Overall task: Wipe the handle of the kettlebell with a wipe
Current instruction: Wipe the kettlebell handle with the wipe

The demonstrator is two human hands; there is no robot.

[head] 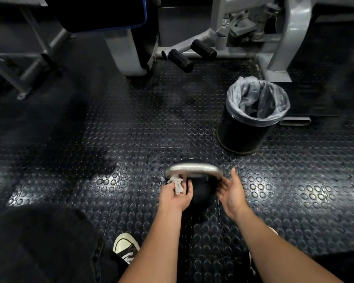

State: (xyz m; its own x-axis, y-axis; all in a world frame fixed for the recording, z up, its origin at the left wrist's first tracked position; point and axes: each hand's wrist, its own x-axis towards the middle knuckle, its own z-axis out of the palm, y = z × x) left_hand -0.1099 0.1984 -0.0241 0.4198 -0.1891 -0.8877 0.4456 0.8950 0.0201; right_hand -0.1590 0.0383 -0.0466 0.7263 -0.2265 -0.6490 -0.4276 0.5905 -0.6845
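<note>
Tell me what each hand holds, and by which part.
The left hand grips the wipe by its lower end; the upper end touches the handle. The right hand holds nothing.

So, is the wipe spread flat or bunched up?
Bunched up: the wipe is a crumpled white wad held in the left hand, against the left end of the kettlebell handle.

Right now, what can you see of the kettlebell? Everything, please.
The kettlebell stands upright on the studded rubber floor. Its body is black and mostly in shadow; its looped handle looks like bare grey metal, worn and shiny. The left hand holds a crumpled white wipe against the handle's left end. The right hand is open by the right end; contact unclear.
</note>
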